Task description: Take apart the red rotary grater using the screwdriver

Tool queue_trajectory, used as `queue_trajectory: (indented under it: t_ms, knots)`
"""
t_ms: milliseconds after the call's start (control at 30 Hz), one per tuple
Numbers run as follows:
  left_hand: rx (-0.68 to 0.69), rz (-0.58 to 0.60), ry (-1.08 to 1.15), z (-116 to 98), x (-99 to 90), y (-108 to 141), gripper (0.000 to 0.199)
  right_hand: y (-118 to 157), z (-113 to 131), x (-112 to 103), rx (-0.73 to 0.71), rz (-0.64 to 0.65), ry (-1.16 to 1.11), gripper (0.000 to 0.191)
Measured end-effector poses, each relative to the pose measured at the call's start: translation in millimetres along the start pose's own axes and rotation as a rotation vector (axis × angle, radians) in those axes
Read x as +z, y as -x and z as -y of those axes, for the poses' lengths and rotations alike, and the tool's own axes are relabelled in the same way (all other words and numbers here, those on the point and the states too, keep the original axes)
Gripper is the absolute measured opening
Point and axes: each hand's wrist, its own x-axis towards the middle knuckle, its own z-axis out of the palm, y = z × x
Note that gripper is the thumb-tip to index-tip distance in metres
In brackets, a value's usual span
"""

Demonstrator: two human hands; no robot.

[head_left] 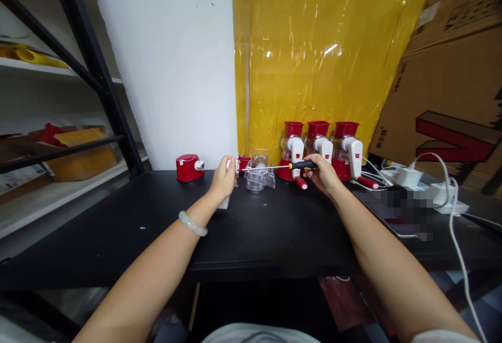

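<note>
My left hand [224, 180] is closed around a white plastic crank part [224, 203], most of it hidden by the fingers. In my right hand [323, 174] is a screwdriver [303, 164] with a black and yellow handle. Its thin shaft points left, and the tip meets or nearly meets the white part. Behind the shaft stands a clear plastic grater body [257, 181], with a red piece [243, 163] partly hidden beside it. Left of my left hand sits a red grater base [190, 168] with a white knob.
Three red and white rotary graters [293, 147] stand in a row at the back right. A tablet [386, 212], white chargers [410, 176] and cables lie on the black table [251, 238] at right. A cardboard box [443, 81] leans behind; a shelf rack [94, 71] is at left.
</note>
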Motion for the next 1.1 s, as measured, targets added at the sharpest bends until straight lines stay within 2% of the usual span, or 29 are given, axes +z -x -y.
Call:
queue_trajectory:
  t_ms: [233, 333, 500, 567, 767, 933, 1100]
  knots:
    - [-0.003, 0.013, -0.016, -3.2, 0.2, 2.1, 0.031, 2.3, 1.7, -3.7, 0.023, 0.054, -0.090, 0.022]
    - [0.000, 0.012, -0.014, -3.2, 0.1, 2.1, 0.031, 2.7, 2.1, -3.1, 0.007, 0.034, -0.078, 0.023]
    - [0.005, 0.000, -0.010, 1.0, -0.5, -0.8, 0.031, 0.3, 0.3, -0.4, -0.014, 0.013, 0.004, 0.045]
    - [0.009, 0.000, 0.000, 2.6, -0.6, -1.8, 0.031, -0.8, -1.6, -0.9, -0.035, 0.027, 0.040, 0.048]
    - [0.000, 0.000, 0.011, 1.8, -0.5, -0.9, 0.030, -2.4, -4.8, -4.0, -0.083, 0.029, 0.101, 0.032]
    - [-0.003, -0.004, 0.003, 0.7, -0.4, -0.6, 0.031, -1.3, -1.2, -1.5, -0.052, -0.001, 0.045, 0.024]
    - [-0.004, -0.001, 0.013, -0.7, -0.1, 0.1, 0.030, 2.5, 3.1, 0.1, 0.012, 0.019, -0.033, 0.024]
